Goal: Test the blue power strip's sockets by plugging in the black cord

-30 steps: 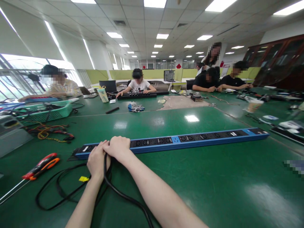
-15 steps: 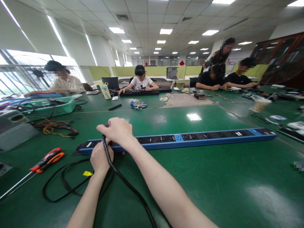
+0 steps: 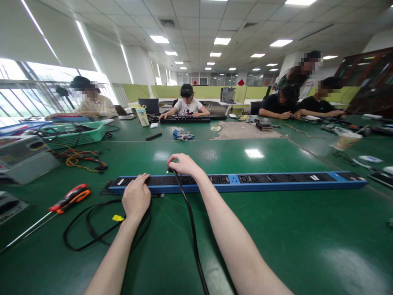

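A long blue and black power strip (image 3: 270, 181) lies across the green table (image 3: 276, 237). My left hand (image 3: 135, 197) rests on its left end, fingers curled over the near edge. Just above the strip, my right hand (image 3: 183, 164) pinches the black plug at the end of a black cable (image 3: 190, 221). That cable runs back toward me between my arms. A second loop of black cable (image 3: 89, 231) with a yellow tag (image 3: 118, 218) lies on the table by my left wrist.
Red and orange screwdrivers (image 3: 69, 198) lie at the left, beyond them a grey box (image 3: 24, 157), tangled wires (image 3: 82, 157) and a green basket (image 3: 78, 134). Several people sit at the far side with another power strip (image 3: 184, 119). A cup (image 3: 344, 141) stands at right.
My right hand has lifted the plug out of the strip's left part and moved it right, away from my left hand. My left hand stayed on the strip's end.
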Motion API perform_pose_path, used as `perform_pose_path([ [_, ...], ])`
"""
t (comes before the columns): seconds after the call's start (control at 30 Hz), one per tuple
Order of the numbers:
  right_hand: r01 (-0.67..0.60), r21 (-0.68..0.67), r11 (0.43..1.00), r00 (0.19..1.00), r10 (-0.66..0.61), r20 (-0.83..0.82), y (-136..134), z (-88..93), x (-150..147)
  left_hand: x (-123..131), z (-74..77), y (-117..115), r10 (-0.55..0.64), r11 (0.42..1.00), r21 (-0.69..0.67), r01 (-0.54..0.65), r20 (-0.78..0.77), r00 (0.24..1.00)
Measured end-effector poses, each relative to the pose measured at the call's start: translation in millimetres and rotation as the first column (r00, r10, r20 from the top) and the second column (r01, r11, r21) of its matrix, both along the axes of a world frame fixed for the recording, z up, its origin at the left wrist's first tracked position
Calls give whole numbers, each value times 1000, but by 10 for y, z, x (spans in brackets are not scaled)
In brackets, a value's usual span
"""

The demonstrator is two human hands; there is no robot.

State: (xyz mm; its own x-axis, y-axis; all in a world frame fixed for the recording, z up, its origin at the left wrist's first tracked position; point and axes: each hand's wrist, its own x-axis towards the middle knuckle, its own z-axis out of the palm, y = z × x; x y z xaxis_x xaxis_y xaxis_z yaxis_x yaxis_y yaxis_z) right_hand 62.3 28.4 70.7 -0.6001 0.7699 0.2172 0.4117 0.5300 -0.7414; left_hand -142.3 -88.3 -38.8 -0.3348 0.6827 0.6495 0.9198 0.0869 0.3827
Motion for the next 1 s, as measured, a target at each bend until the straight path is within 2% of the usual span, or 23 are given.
perform_pose_path([
  [0.13,-92,-238,967,984,52,-169,-54,-90,-90,-4,0,5,-3,1000,3,3,-15,1000],
  [0.23,-214,-426,879,975,163,-153,-70,-127,-79,-8,-3,10,-3,1000,8,4,-26,1000],
  [0.3,-286,-435,854,957,276,-88,-73,-106,-29,-8,-4,12,1,1000,12,0,-25,1000],
  [0.37,-305,-291,907,942,333,48,-75,-37,40,-5,-4,12,3,1000,15,-3,-24,1000],
  [0.43,-264,-22,964,937,261,233,-78,65,105,-2,-3,11,3,1000,16,-3,-24,1000],
  [0.5,-208,220,953,918,113,380,-88,165,148,-5,-4,11,0,1000,14,0,-23,1000],
  [0.53,-195,296,935,904,54,424,-99,201,157,-10,-7,13,-1,1000,14,1,-21,1000],
  [0.63,-231,396,889,881,18,473,-171,225,128,-36,-25,20,-2,1000,16,2,-20,1000],
  [0.8,-257,531,807,911,19,413,-368,200,-67,-87,-60,24,-36,999,19,37,-63,997],
  [1.0,-136,670,730,914,-168,368,-396,561,-317,-103,-82,44,-31,999,28,33,-67,997],
])
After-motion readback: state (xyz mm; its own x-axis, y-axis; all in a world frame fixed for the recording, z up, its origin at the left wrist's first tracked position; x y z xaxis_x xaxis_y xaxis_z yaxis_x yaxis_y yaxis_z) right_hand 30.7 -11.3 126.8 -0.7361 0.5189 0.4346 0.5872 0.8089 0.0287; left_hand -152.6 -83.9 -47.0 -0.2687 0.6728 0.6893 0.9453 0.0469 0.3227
